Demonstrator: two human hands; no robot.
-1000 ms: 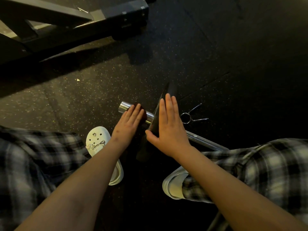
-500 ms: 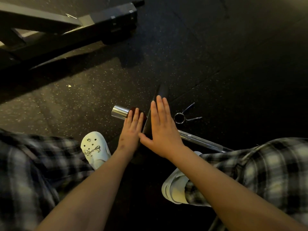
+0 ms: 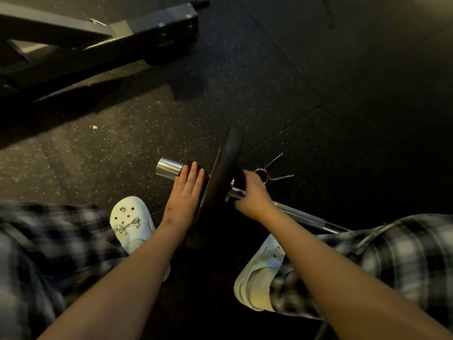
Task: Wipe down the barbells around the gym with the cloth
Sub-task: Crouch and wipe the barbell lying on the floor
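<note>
Down on the rubber floor [image 3: 122, 133], the barbell [image 3: 169, 168] lies across in front of a squatting person, with 1 plate [image 3: 220, 173] standing on its sleeve. Left of the plate, the left hand [image 3: 187, 190] lies flat, fingers straight and grip apart, pressing a dark cloth [image 3: 186, 164] onto the sleeve near its shiny end. Right of the plate, the right hand [image 3: 255, 192] has its grip clamped round the barbell by the collar. A clip [image 3: 267, 174] lies loose on the floor just beyond it. To wipe well, I'd say the cloth should wrap round the sleeve and travel out to the end while the right hand stops any rolling. The underside looks easy to miss.
</note>
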